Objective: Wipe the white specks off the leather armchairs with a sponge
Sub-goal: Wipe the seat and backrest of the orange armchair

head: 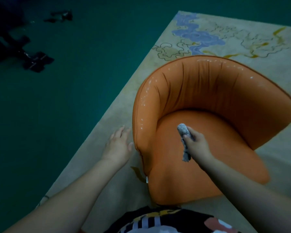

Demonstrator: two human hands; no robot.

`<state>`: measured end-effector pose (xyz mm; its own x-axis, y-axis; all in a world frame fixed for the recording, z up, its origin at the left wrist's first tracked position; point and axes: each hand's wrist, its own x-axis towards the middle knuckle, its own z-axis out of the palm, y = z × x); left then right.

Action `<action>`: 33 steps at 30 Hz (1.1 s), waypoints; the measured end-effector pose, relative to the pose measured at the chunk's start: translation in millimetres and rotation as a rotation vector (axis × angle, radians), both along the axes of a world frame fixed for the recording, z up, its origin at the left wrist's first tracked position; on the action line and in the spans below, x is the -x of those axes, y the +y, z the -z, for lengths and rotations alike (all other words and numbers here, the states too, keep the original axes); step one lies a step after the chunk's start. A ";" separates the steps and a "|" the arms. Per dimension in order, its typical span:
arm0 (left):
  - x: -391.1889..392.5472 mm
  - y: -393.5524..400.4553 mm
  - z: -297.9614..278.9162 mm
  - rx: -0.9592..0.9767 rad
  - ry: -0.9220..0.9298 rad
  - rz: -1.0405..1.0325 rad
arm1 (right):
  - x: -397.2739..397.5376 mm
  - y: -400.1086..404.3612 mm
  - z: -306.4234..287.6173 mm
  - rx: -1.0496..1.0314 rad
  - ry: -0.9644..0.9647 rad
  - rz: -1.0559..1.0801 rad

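Many white specks [142, 113] | orange armchair [208, 91] rim | sponge [185, 133] grey, crumpled

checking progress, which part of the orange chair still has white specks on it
The curved top rim of the armchair carries the white specks; the seat cushion under the sponge looks clean.

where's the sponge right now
In the head view the grey sponge is gripped in the right hand, over the seat of the orange armchair, right of centre; the left hand hovers open beside the chair's left arm.
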<state>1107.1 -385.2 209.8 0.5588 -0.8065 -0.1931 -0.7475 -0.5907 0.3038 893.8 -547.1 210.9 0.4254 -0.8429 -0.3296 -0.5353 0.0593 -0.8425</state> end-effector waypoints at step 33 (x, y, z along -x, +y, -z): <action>-173.5 -146.6 75.4 -0.076 0.366 0.657 | -201.5 49.6 81.3 0.042 0.058 0.687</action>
<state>1280.6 -531.8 134.4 -0.1428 -0.9287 -0.3422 -0.8124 -0.0875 0.5765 1095.3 -497.4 129.6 -0.2273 -0.9274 -0.2972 -0.4321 0.3696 -0.8226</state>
